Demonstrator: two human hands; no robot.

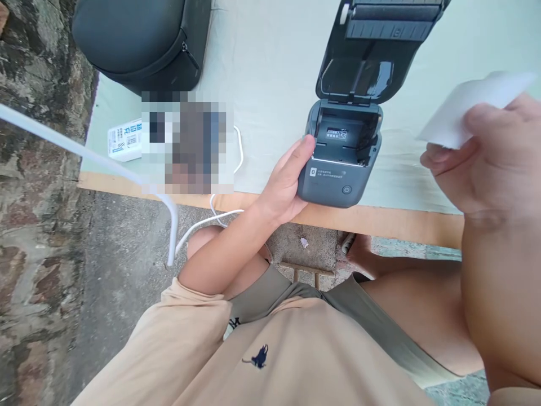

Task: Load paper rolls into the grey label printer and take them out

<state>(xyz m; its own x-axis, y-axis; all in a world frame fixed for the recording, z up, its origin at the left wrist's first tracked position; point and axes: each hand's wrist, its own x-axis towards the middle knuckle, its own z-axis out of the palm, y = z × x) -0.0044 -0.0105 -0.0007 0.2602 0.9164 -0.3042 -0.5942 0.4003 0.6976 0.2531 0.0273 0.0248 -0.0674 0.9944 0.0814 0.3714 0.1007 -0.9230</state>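
Note:
A dark grey label printer stands near the table's front edge with its lid swung up and back. Its paper bay shows no roll, only a small printed sticker inside. My left hand grips the printer's left side, thumb along the upper edge and fingers hidden underneath. Out to the right, my right hand is raised and pinches a white piece of paper, slightly blurred, clear of the printer.
A black zippered case sits at the back left of the table. Below it lies a white box with blue print, beside a pixelated patch. A white cable hangs over the front edge, and a pale bar crosses the left side.

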